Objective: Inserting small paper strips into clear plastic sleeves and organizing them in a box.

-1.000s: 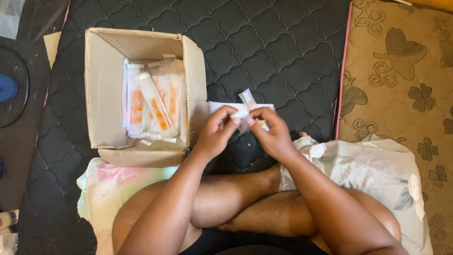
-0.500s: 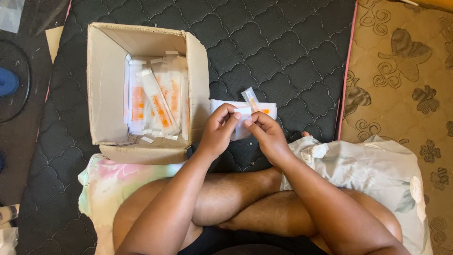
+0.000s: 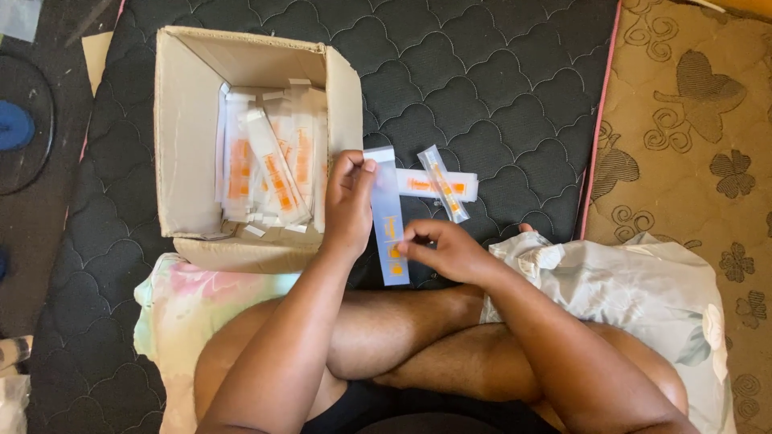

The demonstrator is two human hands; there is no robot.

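Sitting cross-legged on a black quilted mattress [image 3: 498, 72], a person works beside an open cardboard box [image 3: 189, 137] of orange-printed sachets [image 3: 269, 165]. The left hand [image 3: 350, 201] pinches the top of a long clear sleeve [image 3: 388, 233], upright between both hands; the right hand [image 3: 450, 251] grips its lower edge. Two more packets [image 3: 438, 183] lie just beyond, unobstructed; a pale cloth [image 3: 635, 281] sits right.

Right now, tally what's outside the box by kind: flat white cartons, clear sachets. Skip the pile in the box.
Flat white cartons: 2, one held upright between left hand and right hand at, one lying on the mattress
Clear sachets: 1, lying across the carton on the mattress
Total: 3
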